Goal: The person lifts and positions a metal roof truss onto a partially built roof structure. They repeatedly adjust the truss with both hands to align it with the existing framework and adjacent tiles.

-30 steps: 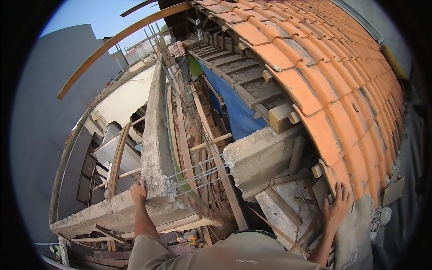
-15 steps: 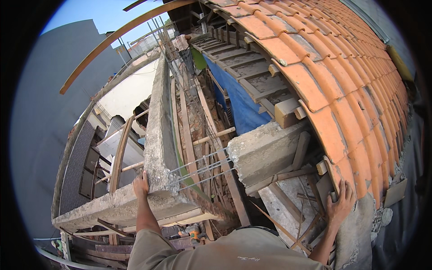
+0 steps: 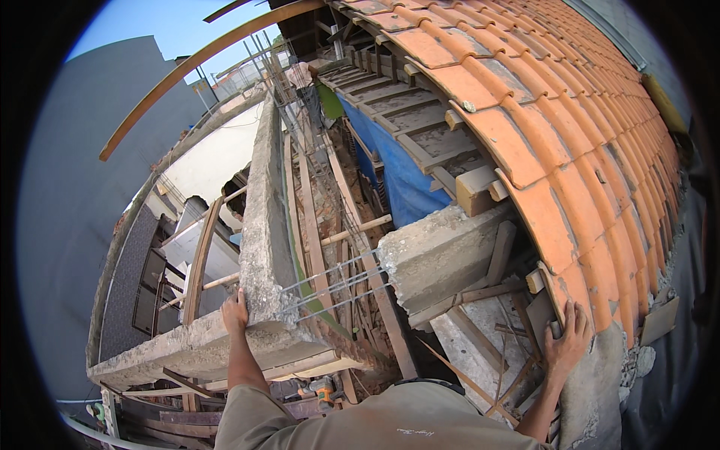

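My left hand point(image 3: 235, 311) rests flat against the end of a rough concrete beam point(image 3: 262, 225) that runs away from me. My right hand point(image 3: 568, 341) grips the lower edge of the orange clay tile roof point(image 3: 570, 172) at the right, fingers spread over the last tile. Between the hands, thin steel bars point(image 3: 330, 289) span the gap from the beam to a broken concrete block point(image 3: 442, 251). My forearms rise from the lower edge, above my khaki shirt.
Wooden battens point(image 3: 397, 112) lie bare above a blue tarpaulin point(image 3: 397, 180). Timber props and planks point(image 3: 315, 240) fill the deep gap below. A grey wall point(image 3: 67, 210) stands at left. An orange power tool point(image 3: 322, 390) lies far below.
The view has shifted slightly closer and downward. Both hands stay on the beam end and the tile edge.
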`<state>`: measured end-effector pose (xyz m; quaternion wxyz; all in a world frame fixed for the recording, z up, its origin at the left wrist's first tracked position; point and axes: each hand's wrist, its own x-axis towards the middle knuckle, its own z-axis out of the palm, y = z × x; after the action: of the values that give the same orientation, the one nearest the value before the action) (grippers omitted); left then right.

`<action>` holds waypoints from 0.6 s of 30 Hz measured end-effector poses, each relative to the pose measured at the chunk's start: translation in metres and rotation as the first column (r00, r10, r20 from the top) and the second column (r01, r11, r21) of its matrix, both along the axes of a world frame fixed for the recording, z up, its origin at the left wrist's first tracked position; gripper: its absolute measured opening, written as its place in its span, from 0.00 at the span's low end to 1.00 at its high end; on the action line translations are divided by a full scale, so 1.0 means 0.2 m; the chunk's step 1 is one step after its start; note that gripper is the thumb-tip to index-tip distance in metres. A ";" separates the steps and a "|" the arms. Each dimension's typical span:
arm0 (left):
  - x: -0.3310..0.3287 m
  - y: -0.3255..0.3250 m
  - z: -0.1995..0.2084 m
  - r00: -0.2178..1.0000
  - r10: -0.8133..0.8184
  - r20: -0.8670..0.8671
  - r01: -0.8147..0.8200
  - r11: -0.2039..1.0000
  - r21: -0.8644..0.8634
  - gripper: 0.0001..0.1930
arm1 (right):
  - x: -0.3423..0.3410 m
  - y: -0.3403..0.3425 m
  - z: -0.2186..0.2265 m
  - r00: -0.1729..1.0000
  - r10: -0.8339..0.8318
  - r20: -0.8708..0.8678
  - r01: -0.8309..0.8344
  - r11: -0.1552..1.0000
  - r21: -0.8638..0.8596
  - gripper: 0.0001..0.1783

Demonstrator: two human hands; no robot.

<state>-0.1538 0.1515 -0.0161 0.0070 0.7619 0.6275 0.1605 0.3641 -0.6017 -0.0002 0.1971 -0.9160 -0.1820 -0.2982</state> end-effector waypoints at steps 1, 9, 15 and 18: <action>0.00 0.00 0.00 1.000 -0.013 0.006 0.013 1.000 0.012 0.38 | 0.00 0.00 0.00 1.000 0.001 0.005 -0.001 1.000 0.001 0.50; -0.02 0.03 -0.07 0.998 -0.064 0.016 0.060 0.979 0.193 0.37 | 0.00 0.00 0.00 1.000 -0.002 0.016 0.002 1.000 0.001 0.52; -0.02 0.03 -0.08 1.000 -0.006 -0.003 0.007 0.987 0.161 0.38 | 0.00 0.00 -0.01 0.999 0.006 0.036 -0.007 1.000 0.006 0.53; -0.02 0.00 -0.07 0.998 -0.064 0.030 0.056 0.976 0.209 0.38 | 0.01 0.00 -0.01 0.999 0.007 0.041 -0.007 1.000 0.010 0.53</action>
<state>-0.1579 0.1524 -0.0296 -0.0563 0.7740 0.5837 0.2389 0.3654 -0.6022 -0.0028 0.1989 -0.9081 -0.1876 -0.3171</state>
